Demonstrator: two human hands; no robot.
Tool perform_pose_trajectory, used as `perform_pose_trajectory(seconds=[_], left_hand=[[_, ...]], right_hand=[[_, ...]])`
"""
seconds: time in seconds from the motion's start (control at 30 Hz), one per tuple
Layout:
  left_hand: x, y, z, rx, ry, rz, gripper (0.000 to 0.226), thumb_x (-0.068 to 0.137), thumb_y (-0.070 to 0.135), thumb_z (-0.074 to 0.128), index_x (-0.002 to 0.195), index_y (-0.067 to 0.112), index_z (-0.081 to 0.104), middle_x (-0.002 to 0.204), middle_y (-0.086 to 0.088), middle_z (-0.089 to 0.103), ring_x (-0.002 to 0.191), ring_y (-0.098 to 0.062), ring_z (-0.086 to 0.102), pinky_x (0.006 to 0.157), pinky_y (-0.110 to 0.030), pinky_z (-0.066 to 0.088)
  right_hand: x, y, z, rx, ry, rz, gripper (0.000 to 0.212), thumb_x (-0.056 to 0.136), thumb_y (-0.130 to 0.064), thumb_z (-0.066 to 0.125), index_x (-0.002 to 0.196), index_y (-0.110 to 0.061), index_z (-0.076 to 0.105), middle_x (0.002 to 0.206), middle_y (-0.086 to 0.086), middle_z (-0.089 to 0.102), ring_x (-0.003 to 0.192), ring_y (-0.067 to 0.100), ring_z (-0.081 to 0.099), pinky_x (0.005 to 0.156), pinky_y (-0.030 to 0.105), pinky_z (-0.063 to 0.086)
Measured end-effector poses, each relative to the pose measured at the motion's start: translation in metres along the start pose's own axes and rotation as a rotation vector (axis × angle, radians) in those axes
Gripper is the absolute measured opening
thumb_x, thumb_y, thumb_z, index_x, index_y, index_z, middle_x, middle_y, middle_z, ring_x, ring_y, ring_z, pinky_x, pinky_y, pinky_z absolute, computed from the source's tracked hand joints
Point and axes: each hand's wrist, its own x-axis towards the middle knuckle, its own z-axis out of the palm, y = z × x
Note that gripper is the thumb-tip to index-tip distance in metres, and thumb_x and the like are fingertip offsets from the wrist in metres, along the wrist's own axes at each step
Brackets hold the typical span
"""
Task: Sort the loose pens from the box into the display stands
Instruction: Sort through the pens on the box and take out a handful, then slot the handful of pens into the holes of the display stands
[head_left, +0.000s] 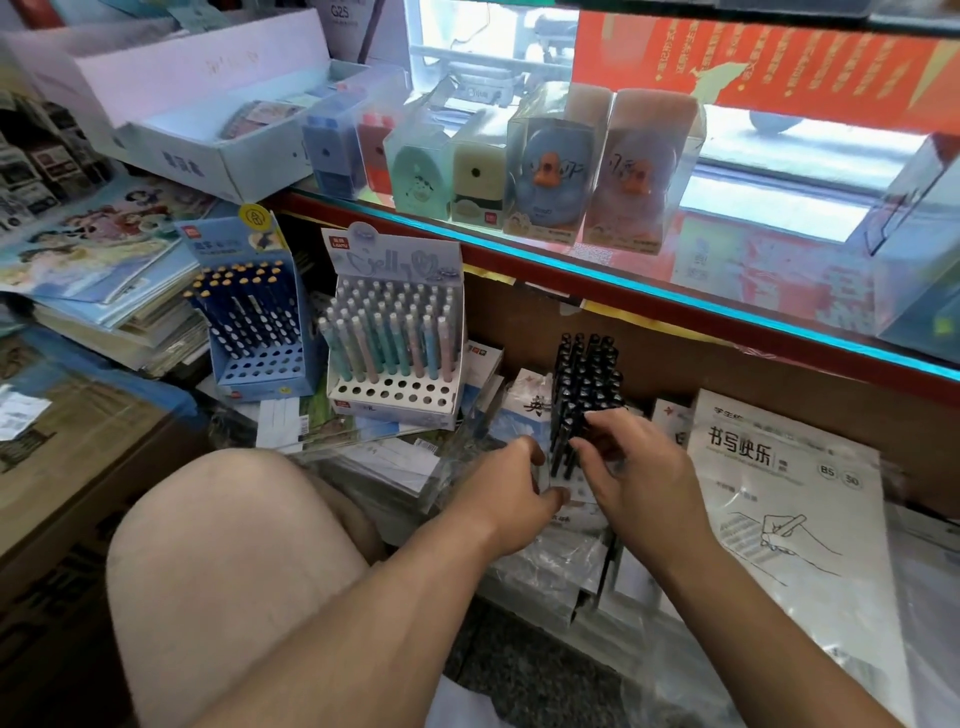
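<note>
A display stand packed with black pens (586, 384) sits low under the glass counter, on stacked stationery. My left hand (511, 493) grips the stand's pale front base, thumb over its near edge. My right hand (631, 470) curls its fingers round the front row of black pens. To the left stand a white stand of pastel pens (396, 343) and a blue stand of dark dotted pens (254, 317), each with several free holes in front. No loose-pen box can be made out.
A glass counter edge (649, 301) with boxed sharpeners (545, 176) overhangs the stands. Piled notebooks (119, 291) lie left, a wrapped writing pad (795, 493) right. My bare knee (234, 561) fills the near left. Cardboard boxes (62, 447) sit at far left.
</note>
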Motion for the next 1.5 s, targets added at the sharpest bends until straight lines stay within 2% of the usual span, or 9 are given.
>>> perform_pose_trajectory(seconds=[0.2,0.4,0.6,0.73,0.87,0.93,1.07,1.27,1.5], left_hand=[[-0.008,0.004,-0.005,0.086,0.006,0.028,0.036,0.098,0.043,0.061,0.128,0.025,0.052,0.106,0.003,0.065,0.102,-0.020,0.063,0.089,-0.039,0.053],[-0.018,0.008,-0.030,0.124,0.108,0.029,0.028,0.097,0.037,0.058,0.122,0.024,0.055,0.115,0.003,0.063,0.106,-0.021,0.061,0.091,-0.040,0.053],[-0.045,-0.002,-0.124,0.038,0.373,0.066,0.041,0.094,0.043,0.066,0.128,0.024,0.055,0.119,0.004,0.057,0.106,-0.018,0.060,0.092,-0.041,0.054],[-0.090,-0.042,-0.198,-0.103,0.570,0.073,0.055,0.091,0.047,0.070,0.138,0.028,0.046,0.127,0.003,0.049,0.109,-0.014,0.059,0.097,-0.039,0.053],[-0.142,-0.105,-0.247,-0.130,0.712,-0.054,0.077,0.086,0.058,0.070,0.149,0.034,0.033,0.147,0.003,0.041,0.127,-0.016,0.052,0.100,-0.036,0.045],[-0.168,-0.138,-0.262,-0.106,0.764,-0.132,0.086,0.083,0.063,0.070,0.153,0.036,0.026,0.157,0.003,0.033,0.138,-0.020,0.045,0.109,-0.044,0.044],[-0.220,-0.197,-0.280,-0.064,0.812,-0.258,0.097,0.077,0.069,0.068,0.156,0.036,0.021,0.162,0.005,0.025,0.146,-0.020,0.036,0.117,-0.045,0.037],[-0.268,-0.270,-0.296,-0.024,0.872,-0.407,0.112,0.067,0.079,0.058,0.159,0.028,0.020,0.164,-0.001,0.026,0.148,-0.021,0.033,0.121,-0.040,0.030],[-0.268,-0.346,-0.310,0.079,0.789,-0.638,0.108,0.080,0.079,0.058,0.161,0.032,0.004,0.170,0.001,0.008,0.155,-0.027,0.018,0.122,-0.049,0.029]], right_hand=[[-0.001,-0.011,-0.019,0.011,-0.061,0.094,0.037,0.093,-0.028,0.069,0.129,-0.024,0.061,0.101,-0.016,0.062,0.084,0.001,0.060,0.072,0.031,0.058],[0.011,-0.041,-0.045,0.094,-0.076,0.081,0.038,0.090,-0.032,0.065,0.127,-0.027,0.061,0.103,-0.019,0.058,0.087,-0.001,0.061,0.076,0.030,0.060],[0.048,-0.096,-0.036,0.265,-0.215,-0.074,0.052,0.087,-0.036,0.073,0.136,-0.037,0.054,0.119,-0.024,0.055,0.108,-0.002,0.058,0.085,0.025,0.058],[0.075,-0.148,-0.014,0.376,-0.364,-0.202,0.075,0.077,-0.060,0.067,0.145,-0.047,0.039,0.138,-0.025,0.042,0.126,-0.003,0.048,0.094,0.018,0.053],[0.096,-0.207,0.015,0.372,-0.498,-0.369,0.089,0.079,-0.059,0.072,0.153,-0.053,0.023,0.154,-0.021,0.025,0.141,0.004,0.034,0.114,0.038,0.043],[0.106,-0.238,0.034,0.324,-0.559,-0.464,0.097,0.079,-0.059,0.074,0.155,-0.053,0.014,0.159,-0.023,0.014,0.147,0.005,0.025,0.120,0.036,0.034],[0.120,-0.301,0.077,0.271,-0.699,-0.610,0.103,0.078,-0.069,0.069,0.156,-0.052,0.004,0.163,-0.020,0.002,0.152,0.010,0.012,0.121,0.031,0.023],[0.133,-0.383,0.155,0.283,-0.887,-0.724,0.101,0.081,-0.067,0.071,0.157,-0.051,0.005,0.165,-0.016,0.003,0.153,0.016,0.017,0.117,0.033,0.028],[0.136,-0.445,0.241,0.173,-1.030,-0.771,0.099,0.081,-0.068,0.068,0.159,-0.045,0.011,0.164,-0.011,0.009,0.151,0.019,0.023,0.116,0.038,0.032]])
